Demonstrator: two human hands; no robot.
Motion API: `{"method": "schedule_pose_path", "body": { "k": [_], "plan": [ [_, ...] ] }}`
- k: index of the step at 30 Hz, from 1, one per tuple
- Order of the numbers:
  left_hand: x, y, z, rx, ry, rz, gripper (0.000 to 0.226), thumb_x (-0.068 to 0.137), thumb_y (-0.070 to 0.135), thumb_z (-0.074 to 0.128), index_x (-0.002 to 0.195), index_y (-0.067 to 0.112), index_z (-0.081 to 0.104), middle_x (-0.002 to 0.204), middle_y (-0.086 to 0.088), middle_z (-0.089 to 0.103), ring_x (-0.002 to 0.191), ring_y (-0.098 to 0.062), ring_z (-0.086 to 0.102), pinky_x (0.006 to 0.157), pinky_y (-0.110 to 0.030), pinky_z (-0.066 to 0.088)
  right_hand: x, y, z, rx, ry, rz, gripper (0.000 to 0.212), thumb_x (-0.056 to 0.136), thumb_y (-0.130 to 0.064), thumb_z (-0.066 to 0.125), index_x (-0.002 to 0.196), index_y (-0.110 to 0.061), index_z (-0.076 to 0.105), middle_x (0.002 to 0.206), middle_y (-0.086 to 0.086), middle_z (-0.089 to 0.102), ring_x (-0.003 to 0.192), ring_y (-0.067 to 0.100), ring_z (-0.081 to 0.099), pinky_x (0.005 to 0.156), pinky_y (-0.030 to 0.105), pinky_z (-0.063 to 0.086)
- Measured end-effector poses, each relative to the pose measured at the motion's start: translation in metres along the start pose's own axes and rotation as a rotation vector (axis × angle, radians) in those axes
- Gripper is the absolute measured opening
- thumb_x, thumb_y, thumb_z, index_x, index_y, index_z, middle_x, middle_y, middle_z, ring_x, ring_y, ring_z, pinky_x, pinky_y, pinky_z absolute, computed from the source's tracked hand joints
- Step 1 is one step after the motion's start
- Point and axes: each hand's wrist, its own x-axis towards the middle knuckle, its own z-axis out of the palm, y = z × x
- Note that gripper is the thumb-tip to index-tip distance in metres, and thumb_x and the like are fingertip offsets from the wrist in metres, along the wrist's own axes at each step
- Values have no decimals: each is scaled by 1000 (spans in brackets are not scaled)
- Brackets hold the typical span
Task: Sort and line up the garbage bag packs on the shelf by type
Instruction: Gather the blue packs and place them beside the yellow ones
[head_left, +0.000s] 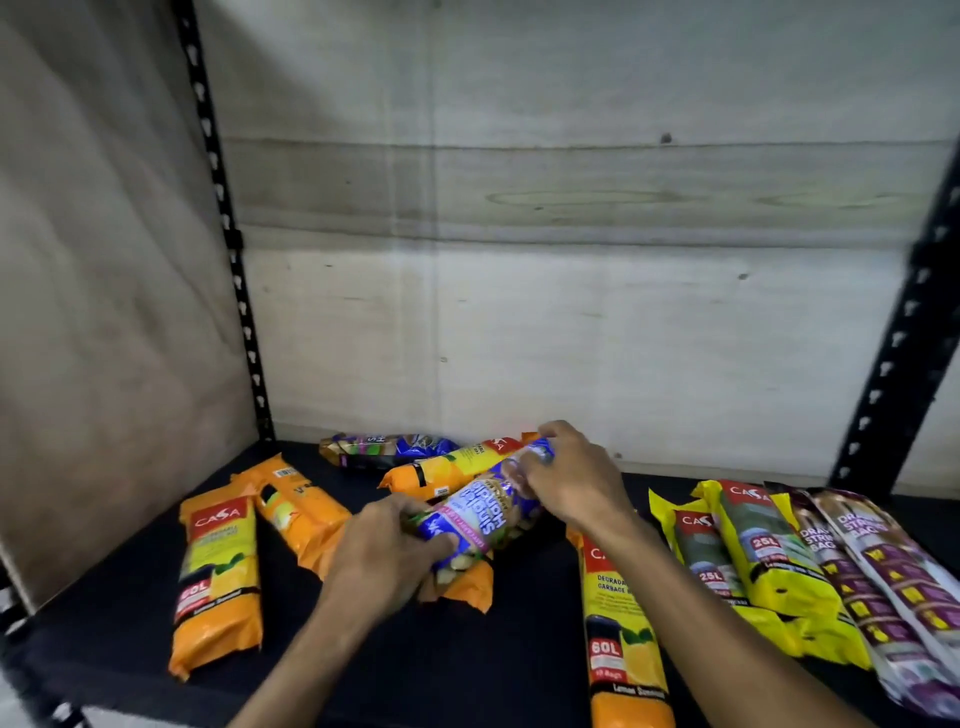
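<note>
Two hands meet over a black shelf backed by a pale wooden wall; along its right end lie two purple drawstring packs, two yellow 25L packs and an orange 60L pack, with more orange packs at the left. The blue pack sits tilted at the centre, above an orange pack; the left hand grips its near end, and the right hand curls round its far end.
</note>
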Motion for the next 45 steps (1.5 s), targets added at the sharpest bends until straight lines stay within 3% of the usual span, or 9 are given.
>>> {"method": "schedule_pose_path", "body": {
  "k": [5,9,16,19,22,29,34,38,45],
  "plan": [
    [-29,-40,-42,67,-31,-141,28,74,37,82,95,27,66,94,3,71,79,-8,66,66,-27,55,-24,-39,40,-23,-137,-120,47,93,-37,58,135,-17,51,129,8,63,118,29,57,94,38,48],
    [-41,-58,-65,-58,-120,-261,39,71,20,86,99,22,58,88,-4,71,76,-20,73,76,-44,61,-34,-57,69,-91,-260,-154,47,94,-38,55,135,-17,51,133,9,59,121,31,53,99,42,45],
    [-45,-61,-72,80,-120,-296,30,79,33,79,99,23,60,84,1,71,76,-20,73,76,-41,62,-33,-68,92,-105,-340,-146,43,95,-39,55,135,-25,54,134,2,59,125,24,51,100,45,42],
    [-45,-48,-73,418,-113,-186,34,83,54,66,110,33,59,108,12,66,92,-7,63,74,-29,54,-26,-61,81,-23,-189,-166,27,96,-37,54,113,-25,70,116,-3,68,103,19,62,82,36,52],
    [-37,-28,-59,549,-16,-43,47,87,60,57,124,33,55,125,10,62,108,-12,60,83,-28,51,-3,-42,55,56,16,-70,28,97,-34,50,101,-19,73,101,-3,72,81,17,60,66,29,44],
    [12,19,18,152,-168,86,42,85,56,62,117,30,59,106,16,67,100,-5,61,89,-30,53,68,33,23,-1,42,225,58,87,-56,46,121,-12,62,121,14,62,107,33,59,82,38,49],
    [39,43,63,-290,-248,-56,51,83,45,71,121,20,48,101,10,63,95,-10,64,87,-29,53,90,62,17,-5,-119,233,50,88,-53,46,101,-9,66,103,12,69,94,28,64,85,42,55],
    [40,51,79,-320,-216,-62,40,85,40,71,107,30,39,94,11,59,88,-8,61,79,-25,52,95,70,17,-29,-144,217,42,89,-47,49,101,-10,65,100,9,68,91,25,63,81,39,55],
    [44,50,98,-170,-158,-33,38,83,36,72,114,20,56,108,-2,66,98,-18,64,74,-25,49,93,81,9,-84,-79,194,31,91,-30,55,112,-9,66,110,10,67,100,26,61,83,36,54]
  ]
}}
